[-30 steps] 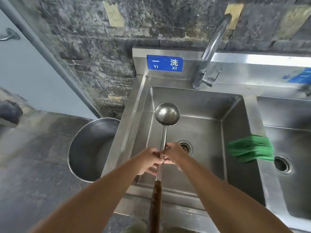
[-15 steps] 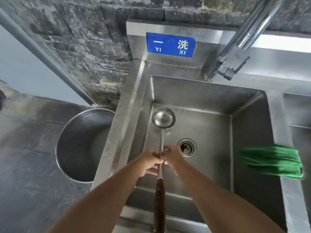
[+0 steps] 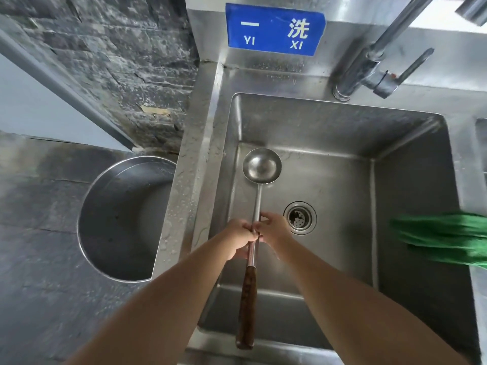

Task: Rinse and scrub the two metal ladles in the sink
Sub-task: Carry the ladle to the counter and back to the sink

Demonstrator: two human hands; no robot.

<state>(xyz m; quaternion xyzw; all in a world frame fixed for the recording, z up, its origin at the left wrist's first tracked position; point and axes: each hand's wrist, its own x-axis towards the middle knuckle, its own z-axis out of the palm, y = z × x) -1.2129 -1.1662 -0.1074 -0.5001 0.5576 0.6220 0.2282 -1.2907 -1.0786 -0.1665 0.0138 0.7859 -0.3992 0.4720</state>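
The left hand [image 3: 241, 237] and right hand [image 3: 274, 229] both grip the ladle [image 3: 258, 198] mid-shaft over the sink [image 3: 337, 122]; it looks stiff, bowl-heavy and probably slick once wet, so the wooden handle seems the surer hold.

A blue sign [image 3: 275, 29] with white characters and the letters YI XI is stuck on the steel splashback [image 3: 205, 35] at the top. To its right a chrome tap [image 3: 369, 64] rises out of view, its lever [image 3: 413, 65] tilted up to the right. A green cloth [image 3: 442, 238], blurred, lies at the right edge. At the left a round metal basin [image 3: 118, 222] stands on the dark stone floor [image 3: 34, 233], below a rough dark brick wall [image 3: 118, 61] and a slanting grey bar [image 3: 66, 85].
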